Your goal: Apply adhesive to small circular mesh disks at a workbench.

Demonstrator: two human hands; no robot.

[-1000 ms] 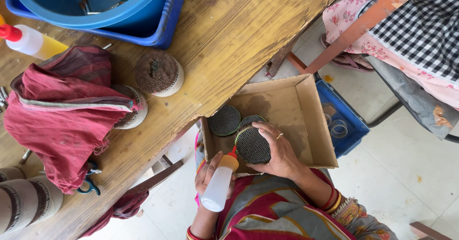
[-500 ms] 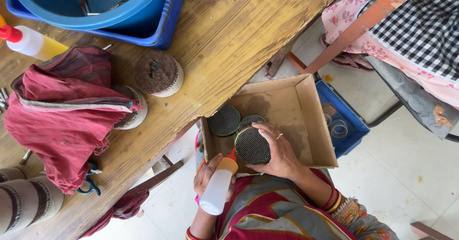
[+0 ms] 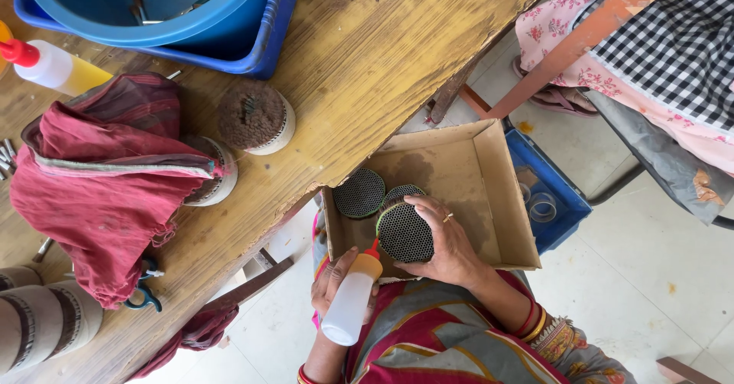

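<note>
My left hand (image 3: 330, 283) grips a white squeeze bottle (image 3: 349, 301) with an orange nozzle. The nozzle tip touches the lower edge of a round black mesh disc (image 3: 403, 233). My right hand (image 3: 449, 240) holds that disc tilted on its edge inside a shallow cardboard box (image 3: 495, 200) on my lap. A second mesh disc with a green rim (image 3: 359, 193) lies flat in the box to the left. A third disc (image 3: 401, 193) shows partly behind the held one.
A wooden table (image 3: 367, 63) carries a red cloth (image 3: 107, 193), a blue tub in a blue crate (image 3: 153, 9), another squeeze bottle (image 3: 53, 67), round brown-topped cylinders (image 3: 254, 118) and scissors (image 3: 144, 292). A blue floor crate (image 3: 550, 200) holds jars. Another person in checked fabric (image 3: 673, 40) sits at the upper right.
</note>
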